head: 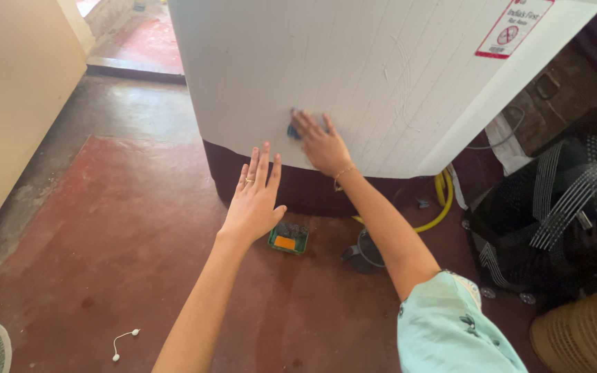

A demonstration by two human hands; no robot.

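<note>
A big white ribbed appliance (298,62) with a dark maroon base stands on the floor ahead of me. My right hand (323,144) presses a small blue scrubber (292,130) flat against its white side, low down. My left hand (256,195) reaches toward the dark base, palm down, fingers held together and straight, holding nothing; it wears a ring. On the floor just below my left hand lies a small green tray (289,237) with an orange bar in it.
A yellow hose (442,202) curls at the appliance's right corner, with a dark round object (364,253) beside it. Black wire-frame items (561,207) and a woven basket (585,333) crowd the right. A cream wall (15,90) bounds the left; a white cord (123,341) lies on the red floor.
</note>
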